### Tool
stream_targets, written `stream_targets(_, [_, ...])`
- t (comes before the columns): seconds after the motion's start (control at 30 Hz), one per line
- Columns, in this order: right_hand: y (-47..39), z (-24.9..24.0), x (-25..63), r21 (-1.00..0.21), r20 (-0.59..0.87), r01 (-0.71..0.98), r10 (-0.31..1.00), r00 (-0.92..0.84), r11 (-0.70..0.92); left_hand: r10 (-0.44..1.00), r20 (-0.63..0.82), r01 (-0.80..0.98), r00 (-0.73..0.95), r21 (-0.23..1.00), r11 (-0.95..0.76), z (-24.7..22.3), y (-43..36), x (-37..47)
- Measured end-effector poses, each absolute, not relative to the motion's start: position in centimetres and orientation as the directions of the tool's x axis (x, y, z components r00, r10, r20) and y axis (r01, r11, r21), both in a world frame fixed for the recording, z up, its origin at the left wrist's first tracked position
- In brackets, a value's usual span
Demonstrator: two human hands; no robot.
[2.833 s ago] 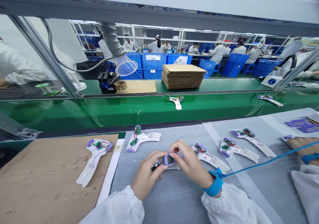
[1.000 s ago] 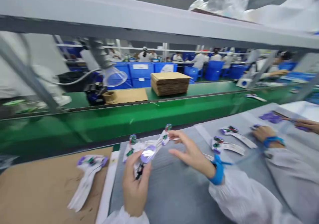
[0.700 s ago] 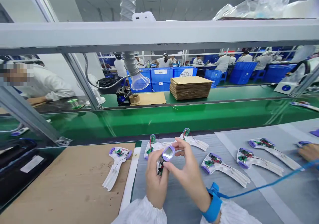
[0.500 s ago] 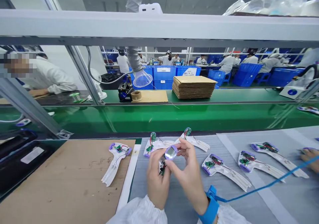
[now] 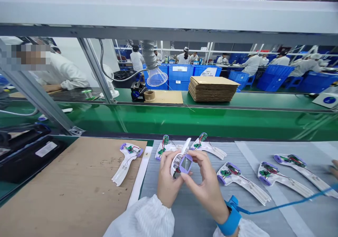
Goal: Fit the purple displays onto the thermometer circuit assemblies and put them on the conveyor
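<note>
My left hand (image 5: 169, 179) is closed around a white gun-shaped housing half (image 5: 175, 164), like that of a handheld thermometer. My right hand (image 5: 207, 184) pinches a purple-rimmed display piece (image 5: 186, 164) against the housing's end, its dark square window facing me. Whether the piece is seated in the shell I cannot tell. Just behind my hands lie two open housings, one at left (image 5: 164, 148) and one at right (image 5: 207, 146), each with a green circuit board standing up. To the right, several more housings (image 5: 241, 182) with boards and red wires rest on the grey mat.
Another housing (image 5: 126, 163) lies on the brown cardboard (image 5: 76, 173) at left. Beyond runs a green conveyor (image 5: 169, 119); stacked cardboard (image 5: 213, 89) stands behind it. A blue wrist-strap cord (image 5: 285, 203) stretches right from my wrist, towards another person's hand (image 5: 335, 168).
My hands have tilted the held housing so its white handle now points up. The display piece has turned, showing its dark window more squarely. The view has shifted slightly.
</note>
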State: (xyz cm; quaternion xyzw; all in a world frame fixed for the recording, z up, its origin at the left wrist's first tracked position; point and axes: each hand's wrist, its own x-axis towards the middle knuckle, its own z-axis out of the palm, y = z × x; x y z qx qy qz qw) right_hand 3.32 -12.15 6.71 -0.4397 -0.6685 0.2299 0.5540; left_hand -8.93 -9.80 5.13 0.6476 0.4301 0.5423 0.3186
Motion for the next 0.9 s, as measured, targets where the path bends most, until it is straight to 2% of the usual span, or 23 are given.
stream_targets(0.13, [-12.29,7.08,3.66,-0.752,0.549,0.396,0.833,-0.064,0.526,0.9,0.434,0.243,0.045,0.869,-0.431,4.73,-9.95,-9.03])
stream_targets(0.43, [-12.1,6.82,3.42,-0.774,0.522,0.379,0.85,-0.071,0.507,0.886,0.455,0.29,0.087,0.84,-0.46,4.4,-9.95,-9.1])
stream_targets(0.9, [-12.38,6.65,3.44,-0.762,0.486,0.449,0.87,-0.081,0.467,0.878,0.475,0.329,0.058,0.821,-0.466,4.29,-9.99,-9.11])
